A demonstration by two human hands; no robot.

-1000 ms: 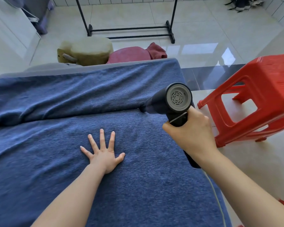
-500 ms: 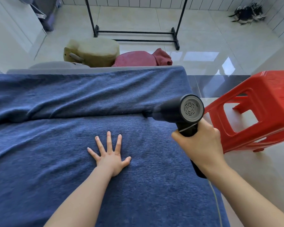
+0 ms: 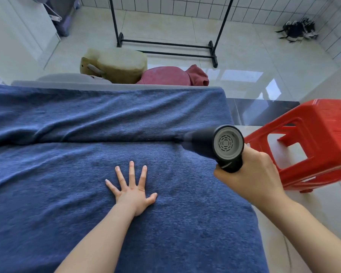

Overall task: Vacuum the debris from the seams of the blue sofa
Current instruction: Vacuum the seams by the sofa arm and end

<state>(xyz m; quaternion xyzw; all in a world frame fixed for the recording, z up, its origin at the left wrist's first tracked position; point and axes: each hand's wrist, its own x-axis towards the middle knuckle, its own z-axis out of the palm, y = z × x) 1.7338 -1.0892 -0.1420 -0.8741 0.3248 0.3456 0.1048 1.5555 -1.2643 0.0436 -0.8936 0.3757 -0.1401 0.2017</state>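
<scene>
The blue sofa [image 3: 67, 194] fills the left and middle of the view, draped in dark blue terry cloth, and its seam [image 3: 106, 142] runs as a shadowed crease from the left edge across to near the right edge, where seat and back meet. Behind the sofa's back edge, on the pale tiled floor, sit an olive-green cushion [image 3: 116, 66] and, just to its right and touching it, a crumpled red cloth [image 3: 171, 75]; a black clothes rack [image 3: 165, 44] stands farther back. On the seat, about midway between the seam and the near edge, the left hand [image 3: 133, 196] lies flat, palm down, with all five fingers straight and spread, pressing on the fabric and holding nothing. To its right, the right hand [image 3: 250, 178] is wrapped round the black grip of a handheld vacuum [image 3: 222, 146], fingers curled tight about the handle, above the sofa's right edge. The vacuum's grey vented rear cap faces the camera, and its dark body slants away to the left, the nozzle end reaching the seam near the sofa's right edge; the tip is blurred, so actual contact cannot be told. No debris can be made out along the crease. Just beside the sofa's right edge stands a red plastic stool [image 3: 313, 138] on the floor, and a dark pair of shoes [image 3: 297, 30] lies by the tiled wall at the far right corner.
</scene>
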